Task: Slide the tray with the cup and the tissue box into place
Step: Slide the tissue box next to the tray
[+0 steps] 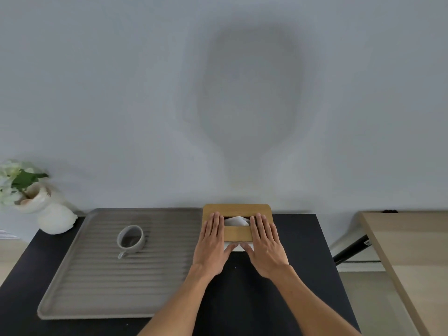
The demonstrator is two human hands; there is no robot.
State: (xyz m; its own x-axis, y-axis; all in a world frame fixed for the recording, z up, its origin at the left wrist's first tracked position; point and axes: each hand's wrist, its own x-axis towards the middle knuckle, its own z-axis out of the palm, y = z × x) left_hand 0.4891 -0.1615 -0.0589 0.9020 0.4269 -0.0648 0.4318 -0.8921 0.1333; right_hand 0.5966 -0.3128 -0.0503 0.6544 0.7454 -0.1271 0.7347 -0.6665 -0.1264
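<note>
A tissue box (237, 210) with a wooden lid stands at the back of the black table, against the wall, with a white tissue (236, 220) sticking out of its slot. My left hand (213, 241) and my right hand (265, 242) lie flat on the lid, fingers extended, thumbs touching the box's front. The grey ribbed tray (116, 282) lies just left of the box, its right edge beside my left hand. A grey cup (131, 240) stands on the tray, handle pointing toward me.
A white vase (42, 206) with white flowers stands at the table's back left corner. The black table (278, 306) ends right of my right arm. A light wooden table (412, 263) stands further right across a gap.
</note>
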